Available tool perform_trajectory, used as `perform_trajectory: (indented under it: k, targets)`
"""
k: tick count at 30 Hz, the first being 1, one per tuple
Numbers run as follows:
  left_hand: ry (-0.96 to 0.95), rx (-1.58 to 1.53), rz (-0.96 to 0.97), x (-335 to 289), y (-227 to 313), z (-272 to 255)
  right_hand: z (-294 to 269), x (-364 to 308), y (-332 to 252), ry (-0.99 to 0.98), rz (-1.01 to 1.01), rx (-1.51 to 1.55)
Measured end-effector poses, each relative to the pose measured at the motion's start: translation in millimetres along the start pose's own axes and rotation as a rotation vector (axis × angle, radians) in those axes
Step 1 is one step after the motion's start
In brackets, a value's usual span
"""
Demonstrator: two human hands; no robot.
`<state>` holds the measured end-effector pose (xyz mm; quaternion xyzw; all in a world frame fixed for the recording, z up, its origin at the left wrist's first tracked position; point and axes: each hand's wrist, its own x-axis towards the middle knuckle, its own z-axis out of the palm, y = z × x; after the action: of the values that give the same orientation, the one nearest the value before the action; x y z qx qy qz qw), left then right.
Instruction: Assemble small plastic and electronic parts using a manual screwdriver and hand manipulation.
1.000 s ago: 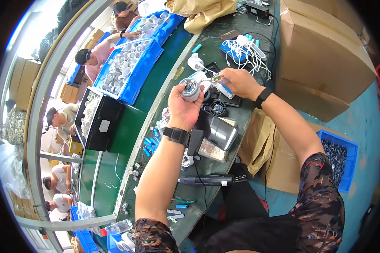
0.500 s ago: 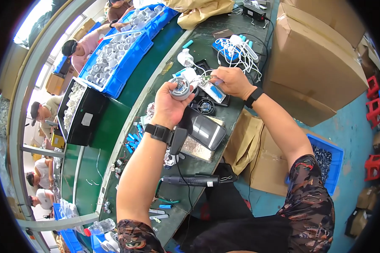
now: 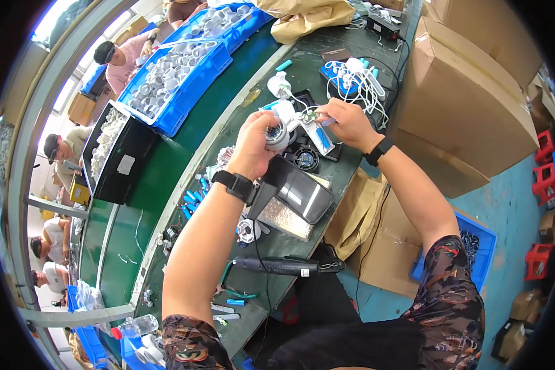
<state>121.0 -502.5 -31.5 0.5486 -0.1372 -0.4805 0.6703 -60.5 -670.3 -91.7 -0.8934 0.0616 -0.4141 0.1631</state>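
My left hand (image 3: 251, 147) is closed round a round white housing (image 3: 280, 138), its fingers curled over the top. Just to the right, my right hand (image 3: 351, 127) pinches a small green circuit board (image 3: 311, 116) with wires on it. Beneath the hands lie a white part with a blue strip (image 3: 318, 138) and a black round fan (image 3: 306, 159). A white rounded part on a cable (image 3: 279, 85) rests farther away. Nearer me, a black phone (image 3: 297, 188) lies on a silvery padded sheet (image 3: 285, 217).
A tangle of white cables (image 3: 361, 83) lies at the far right of the bench. A black corded tool (image 3: 277, 266) and blue cylinders (image 3: 191, 203) lie nearer. Left are a green conveyor (image 3: 166, 160), blue crates (image 3: 172, 117) and several people. Cardboard boxes (image 3: 462, 98) stand right.
My left hand has turned, tilting the housing and bringing its fingers over the top, and moved slightly right. My right hand still pinches the board. The whole view has shifted a little.
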Motion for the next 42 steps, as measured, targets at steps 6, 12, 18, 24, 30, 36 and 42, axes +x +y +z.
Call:
perform_trajectory:
  k: [6, 12, 18, 24, 30, 36, 42]
  targets:
    - [-0.228, 0.432, -0.088, 3.5, 24.5, 5.4, -6.4, -6.1, 3.9, -0.043, -0.022, -0.031]
    - [-0.352, 0.968, -0.025, 6.3, 48.5, 32.1, -11.6, -8.0, 1.5, -0.047, -0.127, -0.056]
    - [-0.402, 1.336, 0.214, 37.4, 27.4, 32.0, -5.0, -6.5, 5.5, -0.013, -0.222, -0.1]
    - [-0.299, 1.607, 0.343, 21.3, 31.5, 50.9, -10.5, -4.8, 7.1, -0.035, -0.258, -0.124]
    - [-0.143, 1.493, 0.344, 3.7, 63.3, 8.0, -18.1, -20.9, 34.0, -0.066, -0.04, -0.039]
    - [-0.128, 1.047, 0.236, -44.6, 77.9, -27.7, -18.5, -5.2, 11.0, -0.044, 0.124, -0.008]
    - [-0.164, 0.492, 0.122, -121.1, 81.8, -49.4, -28.8, -1.2, -34.2, 0.117, 0.271, 0.075]
